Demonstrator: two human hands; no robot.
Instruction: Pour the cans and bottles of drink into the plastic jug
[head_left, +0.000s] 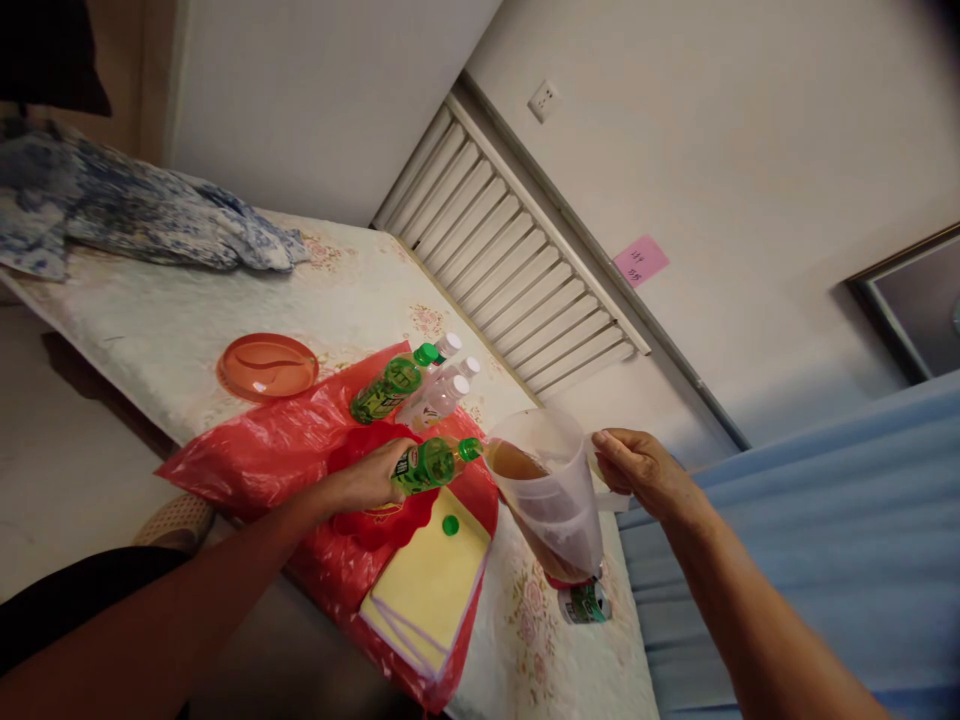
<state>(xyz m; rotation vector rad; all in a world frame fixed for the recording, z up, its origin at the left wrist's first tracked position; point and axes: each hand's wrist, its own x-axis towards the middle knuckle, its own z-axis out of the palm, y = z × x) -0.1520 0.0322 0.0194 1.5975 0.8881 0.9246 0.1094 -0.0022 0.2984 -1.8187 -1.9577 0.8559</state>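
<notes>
Table wears a pale, flower-printed cover. Directly on this lie a bunched blue-and-white cloth toward one end, an orange dish at the edge of a wrinkled red bag, and the bag itself, spread out. A can, partly hidden, sits near the opposite end.

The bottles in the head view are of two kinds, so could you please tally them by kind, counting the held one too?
Green bottles: 2, one of them in the left hand
Clear bottles with whitish caps: 3
Total visible: 5
</notes>
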